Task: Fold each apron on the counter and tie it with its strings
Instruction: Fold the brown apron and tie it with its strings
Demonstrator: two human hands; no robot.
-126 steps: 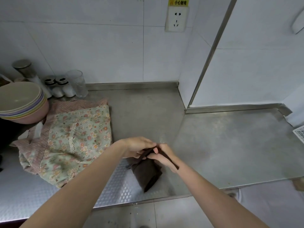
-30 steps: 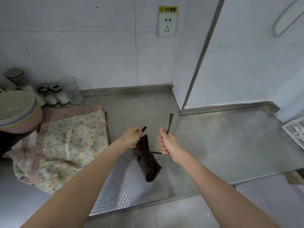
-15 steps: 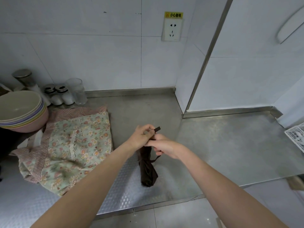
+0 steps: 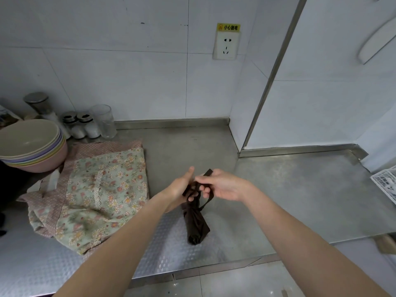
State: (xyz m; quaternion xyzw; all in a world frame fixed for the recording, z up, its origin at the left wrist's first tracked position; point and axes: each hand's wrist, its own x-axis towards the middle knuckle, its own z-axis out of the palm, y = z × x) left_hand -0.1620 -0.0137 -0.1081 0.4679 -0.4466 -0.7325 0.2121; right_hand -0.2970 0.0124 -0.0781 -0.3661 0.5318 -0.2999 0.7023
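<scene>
A dark brown apron point(image 4: 196, 226), rolled into a tight bundle, rests with its lower end on the steel counter point(image 4: 289, 189). My left hand point(image 4: 179, 189) grips the bundle's top and its strings. My right hand point(image 4: 222, 186) pinches a brown string point(image 4: 207, 173) just above the bundle, and a loop of string hangs below it. A floral green and pink apron point(image 4: 96, 194) lies spread and crumpled on the counter to the left.
A stack of pastel bowls point(image 4: 30, 144) sits at the far left. Shaker jars point(image 4: 83, 125) and a glass point(image 4: 105, 121) stand by the back wall. A white rack point(image 4: 385, 183) shows at the right edge. A wall socket point(image 4: 226, 45) is above.
One second ago my hands were apart, pulling the strings taut. They have come together above the bundle, and the right hand now pinches the string near the left hand.
</scene>
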